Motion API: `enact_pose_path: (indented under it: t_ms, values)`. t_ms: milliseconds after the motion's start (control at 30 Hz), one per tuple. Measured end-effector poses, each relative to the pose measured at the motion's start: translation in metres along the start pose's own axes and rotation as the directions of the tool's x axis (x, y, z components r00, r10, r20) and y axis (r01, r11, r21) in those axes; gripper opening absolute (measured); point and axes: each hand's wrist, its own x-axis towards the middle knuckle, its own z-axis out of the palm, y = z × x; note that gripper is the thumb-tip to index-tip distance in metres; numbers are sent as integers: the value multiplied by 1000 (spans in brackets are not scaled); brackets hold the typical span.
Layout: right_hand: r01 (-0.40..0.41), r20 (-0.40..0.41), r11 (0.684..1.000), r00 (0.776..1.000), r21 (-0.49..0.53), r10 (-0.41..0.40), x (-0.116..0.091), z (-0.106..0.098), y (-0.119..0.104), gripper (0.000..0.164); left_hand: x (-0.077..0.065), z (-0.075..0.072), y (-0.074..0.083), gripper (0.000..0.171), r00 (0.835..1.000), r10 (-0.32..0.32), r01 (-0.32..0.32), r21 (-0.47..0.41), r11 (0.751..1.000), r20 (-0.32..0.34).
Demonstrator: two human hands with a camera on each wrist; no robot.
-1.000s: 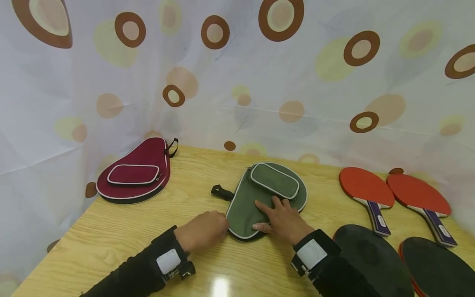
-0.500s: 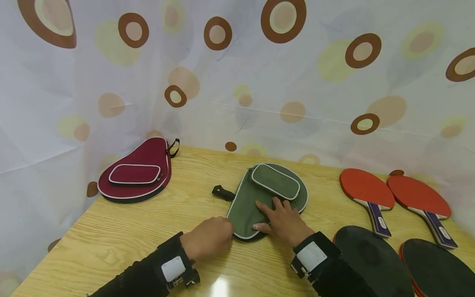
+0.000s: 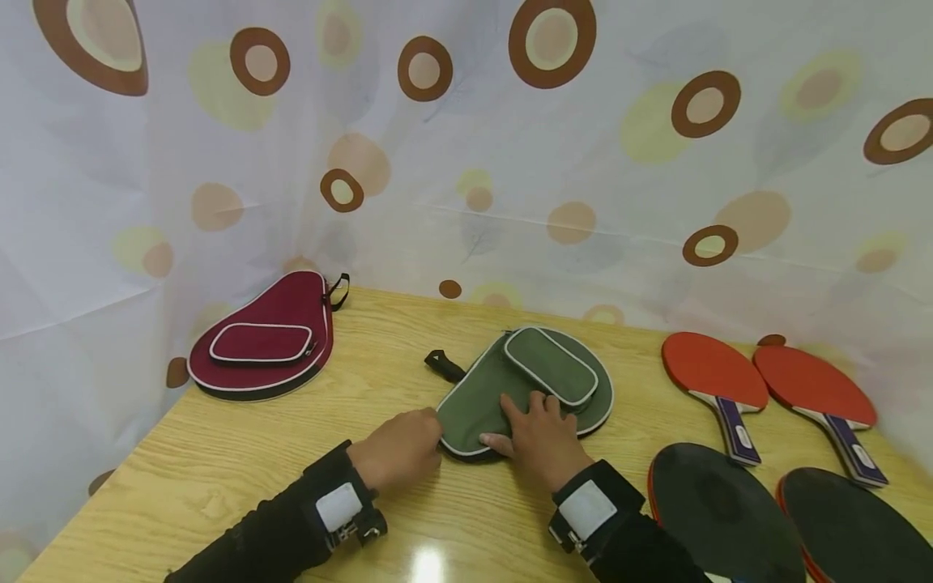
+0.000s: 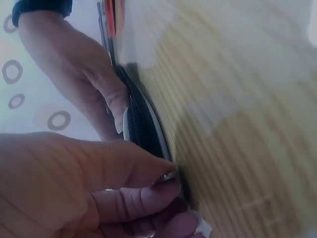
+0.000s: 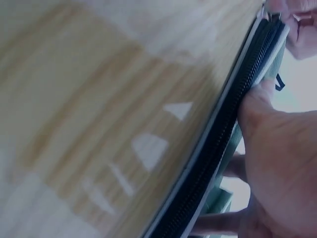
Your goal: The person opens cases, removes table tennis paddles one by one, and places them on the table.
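Note:
A green table tennis bat case (image 3: 477, 405) with white piping lies flat on the table, its narrow end toward me. At that end my left hand (image 3: 401, 449) pinches a small metal zipper pull (image 4: 171, 175) between thumb and curled fingers. My right hand (image 3: 547, 437) rests on the case with fingers spread, the thumb near the front edge and the fingertips beside the raised pocket (image 3: 550, 366). Along the case's side runs a black zipper (image 5: 218, 134), its teeth together in the right wrist view. A black strap (image 3: 445, 366) sticks out at the left side.
A maroon bat case (image 3: 273, 304) lies at the back left by the patterned curtain (image 3: 452, 146). On the right are two red-faced bats (image 3: 714, 368) and, nearer, two black-faced ones (image 3: 717, 502). My right forearm is close to the nearest black bat. Wooden tabletop (image 3: 240, 453) lies between the cases.
The green case has turned slightly, its narrow end shifting left and its wide end a little right. My right hand has moved left with it. The left hand went right, then back left.

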Motion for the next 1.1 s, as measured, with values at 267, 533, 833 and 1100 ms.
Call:
enact_pose_path:
  t_ms: [267,533,833,1100]
  values:
    - [-57,-227,991,974,-123,28,-2,8,-22,60,10,-4,-15,4,999,-34,34,18,999,-10]
    - [-180,-386,971,916,-157,107,2,15,-40,63,20,-11,-24,13,997,-75,74,44,996,16]
    - [-135,-157,990,979,-43,127,8,-1,-37,61,28,-12,-35,11,999,-50,49,74,996,7]
    - [110,133,974,982,201,-138,19,-27,19,62,27,-16,-39,11,999,-51,50,78,996,16]
